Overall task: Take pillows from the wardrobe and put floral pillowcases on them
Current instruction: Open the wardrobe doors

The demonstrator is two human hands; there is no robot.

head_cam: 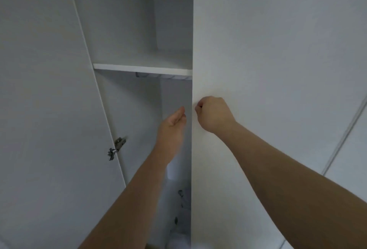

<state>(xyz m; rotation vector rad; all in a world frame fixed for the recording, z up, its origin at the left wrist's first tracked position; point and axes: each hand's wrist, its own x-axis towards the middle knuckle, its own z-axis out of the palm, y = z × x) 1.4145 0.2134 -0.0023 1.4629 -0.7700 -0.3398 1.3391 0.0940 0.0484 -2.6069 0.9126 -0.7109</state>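
We face the white wardrobe (127, 30) — its right door (268, 49) shut, its left door (39, 89) swung wide. Our right hand (213, 114) is clenched at the right door's edge; our left hand (172, 127) reaches inside, fingers loosely released. Pale bedding (179, 199) lies low inside — blurred, perhaps pillows.

Right hand's fingertips (198, 107) hidden behind door (278, 69) edge — wardrobe contents (179, 219) blurred.

White wardrobe shelf (143, 69) bare; pale bundles (178, 236) blurred at bottom
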